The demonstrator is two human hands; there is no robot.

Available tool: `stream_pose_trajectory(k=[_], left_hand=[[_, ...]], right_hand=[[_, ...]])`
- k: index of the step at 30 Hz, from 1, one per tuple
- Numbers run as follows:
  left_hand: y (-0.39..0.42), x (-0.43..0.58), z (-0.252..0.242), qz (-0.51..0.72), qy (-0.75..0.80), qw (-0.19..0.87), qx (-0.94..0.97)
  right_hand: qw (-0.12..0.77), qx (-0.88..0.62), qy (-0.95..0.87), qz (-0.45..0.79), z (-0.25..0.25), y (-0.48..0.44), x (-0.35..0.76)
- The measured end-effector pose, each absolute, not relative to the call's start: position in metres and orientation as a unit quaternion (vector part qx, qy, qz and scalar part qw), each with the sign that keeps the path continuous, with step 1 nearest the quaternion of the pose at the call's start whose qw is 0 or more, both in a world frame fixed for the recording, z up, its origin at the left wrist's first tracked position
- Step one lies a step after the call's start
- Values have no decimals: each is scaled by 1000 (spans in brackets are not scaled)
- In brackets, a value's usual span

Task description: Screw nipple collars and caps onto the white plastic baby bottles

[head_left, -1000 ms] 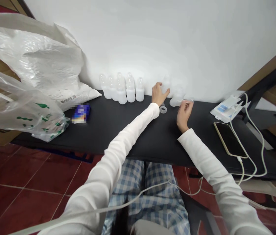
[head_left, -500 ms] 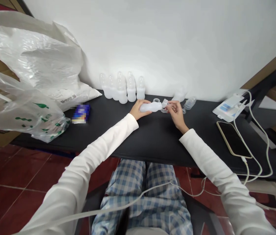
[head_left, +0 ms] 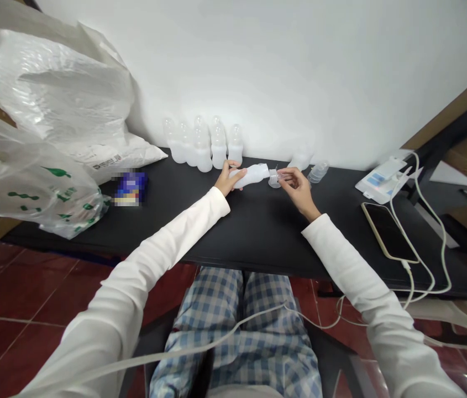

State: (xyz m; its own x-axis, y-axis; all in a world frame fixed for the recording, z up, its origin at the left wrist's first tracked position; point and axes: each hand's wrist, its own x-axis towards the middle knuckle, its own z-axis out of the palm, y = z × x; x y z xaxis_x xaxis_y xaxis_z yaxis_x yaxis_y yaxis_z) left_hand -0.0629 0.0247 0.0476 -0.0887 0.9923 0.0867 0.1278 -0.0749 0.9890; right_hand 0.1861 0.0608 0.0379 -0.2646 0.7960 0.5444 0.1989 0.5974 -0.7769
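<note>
My left hand (head_left: 230, 178) is wrapped round a white plastic bottle (head_left: 252, 174), tilted so its neck points right and slightly up. Just off that neck, my right hand (head_left: 296, 185) has its fingertips pinched on a small clear plastic piece (head_left: 283, 176); its exact kind is too small to tell. Close by the fingers is a clear cup-like part (head_left: 274, 181), and I cannot tell whether they touch it. Beyond my right hand lie another white bottle (head_left: 300, 159) and a clear ridged plastic part (head_left: 318, 171).
Several white bottles with clear domed caps (head_left: 201, 145) stand against the wall. Large plastic bags (head_left: 71, 99) and a blue packet (head_left: 132, 187) occupy the left. A white case (head_left: 382, 179), a phone (head_left: 388, 231) and looping white cables (head_left: 440, 237) lie on the right of the black table (head_left: 258, 237).
The bottle in my left hand has tipped, its neck rising and shifting slightly left. My right hand stays near the neck, fingers still pinched. The whole view has shifted a little.
</note>
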Motion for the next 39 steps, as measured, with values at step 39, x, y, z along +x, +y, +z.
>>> stream_pose_trajectory(k=[39], left_hand=[[31, -73, 38, 493, 542, 406, 546]], right_hand=[[410, -295, -862, 51, 36, 46, 183]])
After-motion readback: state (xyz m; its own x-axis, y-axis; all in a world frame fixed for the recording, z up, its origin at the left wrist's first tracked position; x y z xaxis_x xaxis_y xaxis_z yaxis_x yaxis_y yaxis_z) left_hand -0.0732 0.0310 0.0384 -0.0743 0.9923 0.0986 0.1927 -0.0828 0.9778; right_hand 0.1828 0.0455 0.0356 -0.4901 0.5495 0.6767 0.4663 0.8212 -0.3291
